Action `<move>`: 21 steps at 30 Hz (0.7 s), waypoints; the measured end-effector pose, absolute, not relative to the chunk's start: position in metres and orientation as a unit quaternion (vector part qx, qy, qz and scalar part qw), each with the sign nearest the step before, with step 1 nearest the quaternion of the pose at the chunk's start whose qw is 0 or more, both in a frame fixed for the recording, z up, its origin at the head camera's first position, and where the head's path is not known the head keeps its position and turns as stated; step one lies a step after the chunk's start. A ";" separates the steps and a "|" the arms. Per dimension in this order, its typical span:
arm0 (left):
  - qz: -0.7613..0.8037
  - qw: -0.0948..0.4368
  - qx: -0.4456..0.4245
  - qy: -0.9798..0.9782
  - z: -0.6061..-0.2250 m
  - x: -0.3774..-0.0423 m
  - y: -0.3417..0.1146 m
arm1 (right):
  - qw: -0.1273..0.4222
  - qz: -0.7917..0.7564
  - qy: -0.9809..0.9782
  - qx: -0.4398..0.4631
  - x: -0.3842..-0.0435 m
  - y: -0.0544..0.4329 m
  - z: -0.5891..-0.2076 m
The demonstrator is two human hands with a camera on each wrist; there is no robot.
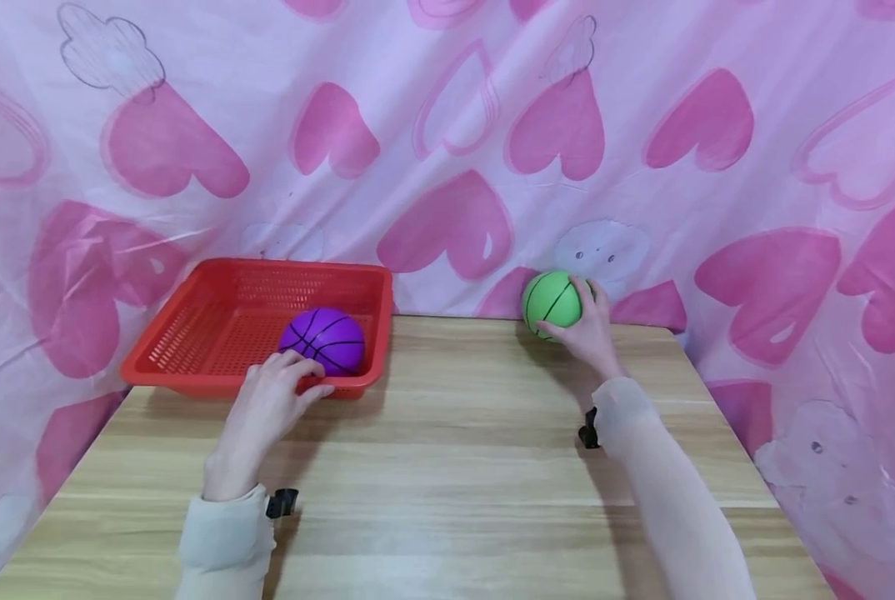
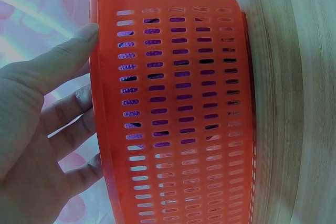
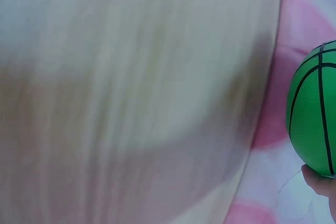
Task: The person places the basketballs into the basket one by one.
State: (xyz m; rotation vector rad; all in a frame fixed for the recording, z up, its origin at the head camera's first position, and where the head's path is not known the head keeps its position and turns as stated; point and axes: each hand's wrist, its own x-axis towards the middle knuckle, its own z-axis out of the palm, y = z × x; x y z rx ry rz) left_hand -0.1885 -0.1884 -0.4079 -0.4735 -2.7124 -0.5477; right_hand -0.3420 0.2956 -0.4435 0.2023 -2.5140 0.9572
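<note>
Across a pale wooden counter [image 1: 432,500], a person's left hand [image 1: 263,408] pinches the near rim of a red basket [image 1: 192,382], thumb outside, close by a purple ball [image 1: 327,337] inside. Farther off, the right hand [image 1: 592,329], much the nearer one, clasps a green ball [image 1: 551,302] between thumb and fingers near the counter's back edge, well to the basket's right, before a heart-patterned curtain [image 1: 447,92].

The table [image 1: 447,450] has a light wooden top, with grain lines which run from side to side. Directly on it, in the far left part, stands a red basket [image 1: 226,337], upright, with its open side up.
</note>
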 end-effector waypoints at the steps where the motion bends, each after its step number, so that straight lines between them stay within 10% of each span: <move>1: -0.192 0.167 -0.167 -0.953 -0.408 -0.188 -0.189 | 0.224 0.353 -0.905 0.075 -0.342 0.292 -0.442; 21: -0.199 0.156 -0.156 -0.955 -0.407 -0.185 -0.186 | 0.135 0.631 -0.758 0.091 -0.313 0.170 -0.397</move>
